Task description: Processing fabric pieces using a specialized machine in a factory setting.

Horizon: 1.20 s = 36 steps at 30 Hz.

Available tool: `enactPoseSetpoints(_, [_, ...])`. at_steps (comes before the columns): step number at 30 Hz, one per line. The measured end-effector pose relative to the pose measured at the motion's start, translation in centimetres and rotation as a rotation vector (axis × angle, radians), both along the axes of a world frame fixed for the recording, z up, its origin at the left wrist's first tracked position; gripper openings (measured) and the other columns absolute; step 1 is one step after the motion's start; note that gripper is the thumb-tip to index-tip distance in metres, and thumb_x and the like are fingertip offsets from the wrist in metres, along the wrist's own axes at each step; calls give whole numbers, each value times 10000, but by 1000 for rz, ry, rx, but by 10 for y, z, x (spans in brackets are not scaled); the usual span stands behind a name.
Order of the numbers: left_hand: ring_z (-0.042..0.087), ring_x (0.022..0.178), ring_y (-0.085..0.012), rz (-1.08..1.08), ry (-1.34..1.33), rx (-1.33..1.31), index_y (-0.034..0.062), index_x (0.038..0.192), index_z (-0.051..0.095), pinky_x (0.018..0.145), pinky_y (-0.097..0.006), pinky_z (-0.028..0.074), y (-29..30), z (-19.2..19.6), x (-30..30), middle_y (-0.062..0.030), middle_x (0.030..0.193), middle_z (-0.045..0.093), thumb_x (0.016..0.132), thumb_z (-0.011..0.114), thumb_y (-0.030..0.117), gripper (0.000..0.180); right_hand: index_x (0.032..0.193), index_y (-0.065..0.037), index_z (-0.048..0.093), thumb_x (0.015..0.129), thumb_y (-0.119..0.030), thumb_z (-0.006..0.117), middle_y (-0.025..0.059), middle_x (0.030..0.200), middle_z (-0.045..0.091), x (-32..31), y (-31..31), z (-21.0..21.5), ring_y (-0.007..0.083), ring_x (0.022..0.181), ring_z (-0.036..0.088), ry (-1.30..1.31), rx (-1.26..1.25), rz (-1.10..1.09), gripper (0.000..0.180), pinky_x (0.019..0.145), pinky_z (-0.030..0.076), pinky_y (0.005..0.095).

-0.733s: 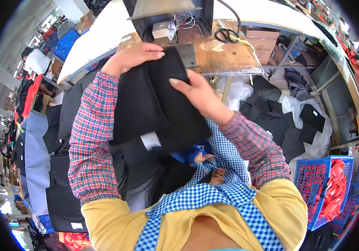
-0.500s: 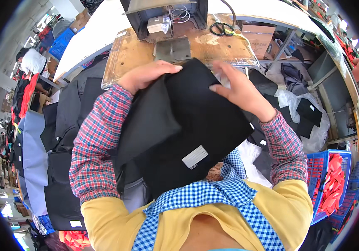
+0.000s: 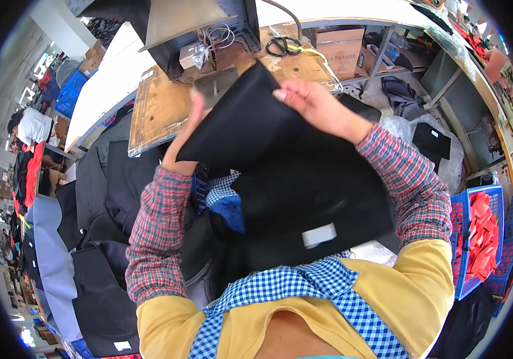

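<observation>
A black fabric panel (image 3: 328,179) with a white label (image 3: 319,236) near its lower edge hangs in front of me, its upper part folded over. My right hand (image 3: 322,109) pinches the top edge of this panel between thumb and fingers. On the other side, my left hand (image 3: 186,134) is against the panel's left edge. Its thumb points up, apart from the cloth, while the fabric covers its other fingers.
Beyond the panel, a worn wooden board (image 3: 161,113) carries a metal machine housing (image 3: 194,30) and black-handled scissors (image 3: 283,46). Black fabric pieces (image 3: 104,287) are stacked at left. A blue crate (image 3: 478,239) with red fabric pieces stands at right, below a plastic bag (image 3: 448,155).
The black panel's upper part has been turned over, and its label now sits farther right. My left hand has lowered and lifted its thumb off the cloth. The view has shifted slightly.
</observation>
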<state>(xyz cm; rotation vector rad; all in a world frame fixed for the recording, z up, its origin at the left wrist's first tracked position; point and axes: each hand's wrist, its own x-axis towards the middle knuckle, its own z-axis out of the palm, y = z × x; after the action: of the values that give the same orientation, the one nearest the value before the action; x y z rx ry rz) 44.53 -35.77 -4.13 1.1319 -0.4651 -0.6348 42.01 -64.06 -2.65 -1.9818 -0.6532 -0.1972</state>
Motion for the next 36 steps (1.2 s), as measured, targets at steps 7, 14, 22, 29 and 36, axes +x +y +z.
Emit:
enactPoseSetpoints(7, [612,1062,-179,42,-24,127,-23,1297,496,876,-300,516,-33,-5,-9,-97,1224,603,936,576,101,391,1086,-72,626,971,-275,541,184,876,663,72,-12,23,376,805,636,-326,-375,-96,249,727,507,405])
enactPoseSetpoints(14, [571,1116,-169,218,23,-4,10,1325,486,977,-310,451,-62,-26,16,-78,1259,580,958,556,108,386,1065,-47,648,964,-269,536,181,909,665,126,-3,36,372,879,635,-558,-530,-85,268,777,503,421])
enactPoseSetpoints(22, [539,1157,-165,353,2,-4,9,1325,484,1007,-304,416,-60,-32,26,-65,1278,569,957,555,100,386,1088,-86,664,959,-270,536,143,973,673,152,18,32,353,892,637,-641,-613,-78,259,788,511,429])
enactPoseSetpoints(29, [544,1153,-169,358,19,11,13,1327,486,999,-311,427,-54,-40,31,-69,1285,568,957,562,105,389,1095,-100,662,956,-268,538,137,958,673,157,26,26,350,860,644,-670,-649,-96,251,759,521,424])
enactPoseSetpoints(36, [546,1153,-175,368,1,9,5,1334,478,1001,-311,426,-50,-44,31,-75,1299,560,957,567,116,403,1102,-138,667,952,-297,516,127,994,685,148,33,31,326,936,651,-607,-711,-111,266,803,526,426])
